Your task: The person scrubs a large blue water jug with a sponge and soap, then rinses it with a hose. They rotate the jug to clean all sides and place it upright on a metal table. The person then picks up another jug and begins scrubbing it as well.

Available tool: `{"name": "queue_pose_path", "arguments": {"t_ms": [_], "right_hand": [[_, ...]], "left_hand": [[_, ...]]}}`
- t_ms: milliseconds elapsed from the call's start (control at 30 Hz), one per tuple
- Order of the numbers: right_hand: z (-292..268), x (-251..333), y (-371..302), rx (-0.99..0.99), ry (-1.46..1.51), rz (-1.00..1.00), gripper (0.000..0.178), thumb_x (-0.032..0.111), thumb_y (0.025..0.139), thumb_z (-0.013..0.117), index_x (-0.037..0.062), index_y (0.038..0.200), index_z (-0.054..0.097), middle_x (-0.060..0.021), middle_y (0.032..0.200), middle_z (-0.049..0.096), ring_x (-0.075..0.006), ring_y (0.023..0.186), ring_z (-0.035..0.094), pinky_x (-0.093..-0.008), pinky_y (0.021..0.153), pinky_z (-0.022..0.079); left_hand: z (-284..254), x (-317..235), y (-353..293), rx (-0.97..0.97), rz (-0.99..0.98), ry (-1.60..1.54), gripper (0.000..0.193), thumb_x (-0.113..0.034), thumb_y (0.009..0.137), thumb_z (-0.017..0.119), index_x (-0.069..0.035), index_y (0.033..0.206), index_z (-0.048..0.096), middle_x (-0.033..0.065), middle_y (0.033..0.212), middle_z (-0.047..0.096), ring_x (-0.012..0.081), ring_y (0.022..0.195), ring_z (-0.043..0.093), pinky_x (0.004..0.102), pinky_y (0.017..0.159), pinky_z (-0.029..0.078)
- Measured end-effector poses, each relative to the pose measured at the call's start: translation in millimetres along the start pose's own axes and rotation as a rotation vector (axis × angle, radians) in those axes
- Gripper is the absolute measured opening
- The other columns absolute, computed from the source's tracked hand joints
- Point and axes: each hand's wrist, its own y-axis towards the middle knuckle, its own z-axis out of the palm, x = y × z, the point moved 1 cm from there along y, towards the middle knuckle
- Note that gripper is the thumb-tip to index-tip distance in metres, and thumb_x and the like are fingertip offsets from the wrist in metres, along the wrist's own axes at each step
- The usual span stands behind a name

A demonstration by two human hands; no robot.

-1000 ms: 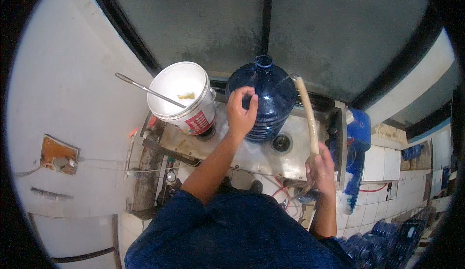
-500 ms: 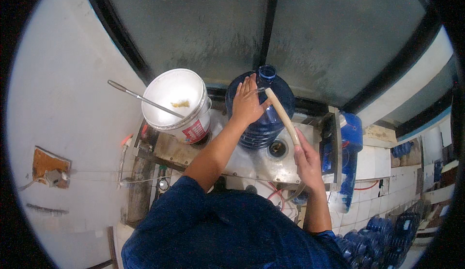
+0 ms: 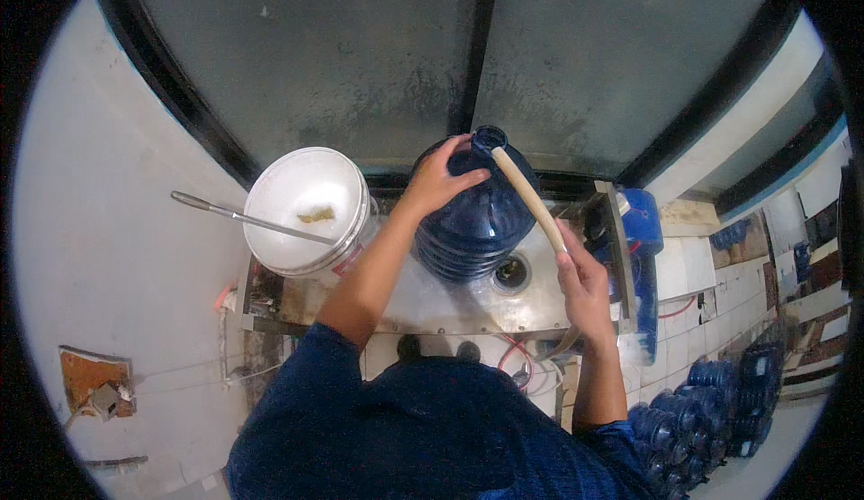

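Observation:
A large dark-blue water jug (image 3: 481, 230) stands upright on a metal counter, its open neck (image 3: 490, 137) toward the window. My left hand (image 3: 438, 180) lies on the jug's left shoulder beside the neck, fingers stretched and thumb spread apart. My right hand (image 3: 583, 286) is closed round a pale, cream-coloured hose (image 3: 526, 192). The hose tip is at the near side of the jug's neck; I cannot tell whether it touches the rim. Part of the jug's left side is hidden by my left hand.
A white bucket (image 3: 270, 246) with a long metal-handled tool (image 3: 238, 216) across it stands left of the jug. A round drain (image 3: 512, 273) opens in the counter (image 3: 409, 306). Blue containers (image 3: 640, 221) stand right of the counter; several jugs (image 3: 688, 419) lie stacked at lower right.
My left hand has slid to the jug's left shoulder, its fingers more curved. The hose tip has come close to the neck, and the water stream seen at it earlier no longer shows.

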Motion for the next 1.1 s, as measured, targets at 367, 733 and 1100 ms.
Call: {"name": "queue_pose_path", "arguments": {"t_ms": [367, 733, 1100], "right_hand": [[6.3, 16.5, 1.4, 0.006, 0.028, -0.008, 0.045, 0.025, 0.106, 0.055, 0.0041, 0.147, 0.053, -0.0172, 0.139, 0.063, -0.0201, 0.128, 0.057, -0.0327, 0.108, 0.042], [10.4, 16.3, 12.3, 0.057, 0.074, -0.014, 0.046, 0.025, 0.106, 0.055, 0.0035, 0.146, 0.053, -0.0179, 0.142, 0.061, -0.0217, 0.132, 0.055, -0.0342, 0.111, 0.04], [0.6, 12.4, 39.4, 0.067, 0.044, -0.04, 0.043, 0.022, 0.106, 0.055, 0.0047, 0.145, 0.055, -0.0175, 0.14, 0.062, -0.0221, 0.131, 0.056, -0.0346, 0.11, 0.041]], "left_hand": [[45.9, -15.9, 42.9, -0.447, -0.043, -0.081, 0.044, -0.024, 0.065, 0.094, -0.005, 0.097, 0.07, 0.01, 0.091, 0.072, 0.0239, 0.087, 0.068, 0.038, 0.083, 0.054], [29.5, -19.0, 47.3, -0.268, 0.293, -0.244, 0.045, 0.002, 0.067, 0.087, -0.005, 0.107, 0.066, 0.0035, 0.089, 0.071, 0.0136, 0.086, 0.068, 0.0296, 0.078, 0.054], [7.7, -34.5, 43.0, -0.082, 0.314, -0.191, 0.062, 0.0, 0.063, 0.084, -0.011, 0.121, 0.065, 0.0039, 0.092, 0.071, 0.0156, 0.091, 0.068, 0.0335, 0.087, 0.052]]}}
